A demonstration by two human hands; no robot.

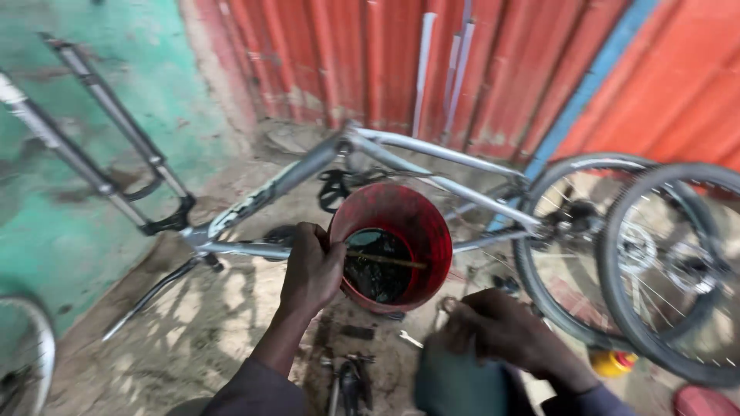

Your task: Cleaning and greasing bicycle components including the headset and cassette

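My left hand (pixel 310 267) grips the near rim of a red bucket (pixel 420 223) and tilts its mouth toward me. Dark liquid and a thin stick (pixel 385 260) lie inside it. Lower down and to the right, my right hand (pixel 501 331) is blurred; it looks closed around something dark greenish (pixel 455 381), which I cannot make out. A silver bicycle frame (pixel 308 173) stands upside down just behind the bucket, its fork (pixel 100 135) pointing up at the left.
Two bicycle wheels (pixel 663 262) stand at the right. Small tools and parts (pixel 351 370) lie on the sandy ground near my knees. A red corrugated wall (pixel 478 69) is behind, a green wall (pixel 116 46) at the left. A yellow container (pixel 613 362) sits low right.
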